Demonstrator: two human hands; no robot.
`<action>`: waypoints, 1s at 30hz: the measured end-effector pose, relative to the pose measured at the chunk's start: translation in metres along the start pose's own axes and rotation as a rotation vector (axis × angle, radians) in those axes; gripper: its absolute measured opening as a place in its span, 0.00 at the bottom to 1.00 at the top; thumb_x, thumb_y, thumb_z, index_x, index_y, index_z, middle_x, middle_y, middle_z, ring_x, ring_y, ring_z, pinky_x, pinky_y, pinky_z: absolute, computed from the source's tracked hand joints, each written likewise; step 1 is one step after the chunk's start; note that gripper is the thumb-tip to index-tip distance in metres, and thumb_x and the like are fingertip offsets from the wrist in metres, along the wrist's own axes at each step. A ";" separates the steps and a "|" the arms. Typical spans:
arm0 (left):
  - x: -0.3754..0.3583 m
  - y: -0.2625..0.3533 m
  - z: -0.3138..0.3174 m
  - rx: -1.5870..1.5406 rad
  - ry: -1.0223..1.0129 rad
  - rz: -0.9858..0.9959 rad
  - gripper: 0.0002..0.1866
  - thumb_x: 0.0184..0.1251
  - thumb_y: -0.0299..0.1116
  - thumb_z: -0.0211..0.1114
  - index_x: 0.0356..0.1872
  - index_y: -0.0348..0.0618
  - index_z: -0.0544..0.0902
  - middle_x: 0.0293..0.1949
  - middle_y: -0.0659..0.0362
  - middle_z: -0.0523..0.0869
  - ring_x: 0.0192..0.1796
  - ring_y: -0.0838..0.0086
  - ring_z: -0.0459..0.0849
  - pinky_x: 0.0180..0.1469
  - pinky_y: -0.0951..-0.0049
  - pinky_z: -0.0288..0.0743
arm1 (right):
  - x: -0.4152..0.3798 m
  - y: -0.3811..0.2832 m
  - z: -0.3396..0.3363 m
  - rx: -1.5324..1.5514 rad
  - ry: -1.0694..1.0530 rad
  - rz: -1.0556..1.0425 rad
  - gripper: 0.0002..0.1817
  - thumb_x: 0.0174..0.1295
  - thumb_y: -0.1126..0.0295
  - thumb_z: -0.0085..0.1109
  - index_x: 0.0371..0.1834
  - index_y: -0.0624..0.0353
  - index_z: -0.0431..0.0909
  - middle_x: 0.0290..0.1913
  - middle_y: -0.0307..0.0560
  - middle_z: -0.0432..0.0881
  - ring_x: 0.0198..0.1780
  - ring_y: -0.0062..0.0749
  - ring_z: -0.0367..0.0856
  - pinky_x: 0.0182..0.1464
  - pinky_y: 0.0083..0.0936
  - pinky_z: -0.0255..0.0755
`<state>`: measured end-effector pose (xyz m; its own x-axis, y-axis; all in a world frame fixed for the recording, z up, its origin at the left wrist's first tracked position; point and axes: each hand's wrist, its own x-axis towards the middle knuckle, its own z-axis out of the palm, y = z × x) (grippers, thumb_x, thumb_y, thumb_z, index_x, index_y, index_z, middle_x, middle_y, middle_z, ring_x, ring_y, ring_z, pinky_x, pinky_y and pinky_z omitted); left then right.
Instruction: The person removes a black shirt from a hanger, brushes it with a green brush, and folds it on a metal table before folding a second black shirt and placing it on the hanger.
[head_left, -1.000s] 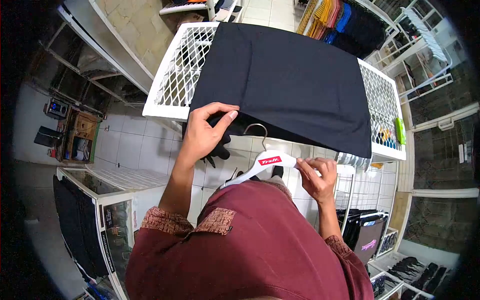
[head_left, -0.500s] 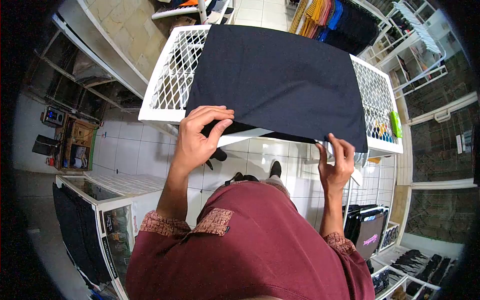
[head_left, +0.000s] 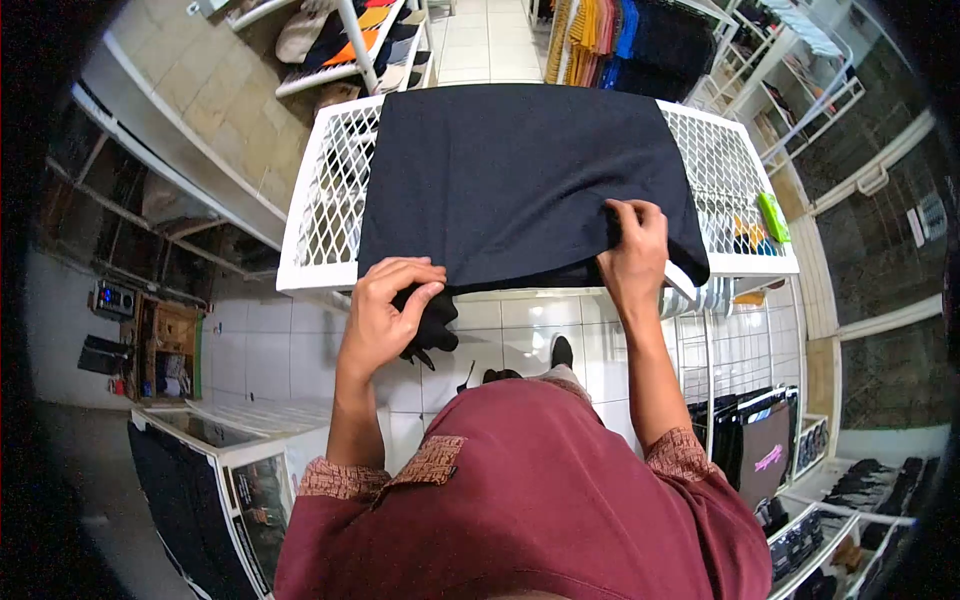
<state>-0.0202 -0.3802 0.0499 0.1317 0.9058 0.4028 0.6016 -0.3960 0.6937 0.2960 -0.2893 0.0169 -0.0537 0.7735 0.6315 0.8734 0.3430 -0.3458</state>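
Note:
A black garment lies spread flat on a white mesh table. My left hand pinches the garment's near left edge, where a dark bunch of cloth hangs below the table's rim. My right hand rests on the near right part of the garment, its fingers closed on the cloth. A white hanger end pokes out from under the cloth just right of that hand; the rest of the hanger is hidden. I wear a maroon shirt.
A green object lies on the table's right side. Behind the table hang yellow, blue and black clothes; a shelf of folded items stands far left. Glass cases are at lower left, dark bags at lower right.
The white hanger that my right hand held in front of my body has gone under the garment. My right hand moved up onto the cloth; my left hand stayed at the near left edge.

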 end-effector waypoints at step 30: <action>0.074 -0.067 0.050 0.477 0.175 -0.034 0.16 0.68 0.40 0.71 0.51 0.44 0.88 0.45 0.55 0.84 0.51 0.59 0.81 0.57 0.59 0.73 | -0.048 0.115 -0.099 -0.120 -0.029 0.302 0.14 0.49 0.81 0.63 0.40 0.61 0.82 0.43 0.56 0.83 0.46 0.55 0.83 0.52 0.44 0.78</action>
<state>-0.0111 -0.2793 0.0032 -0.0036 0.8621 0.5067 0.9016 -0.2164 0.3746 0.4465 -0.3395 0.0154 0.2038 0.8462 0.4923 0.9026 0.0323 -0.4293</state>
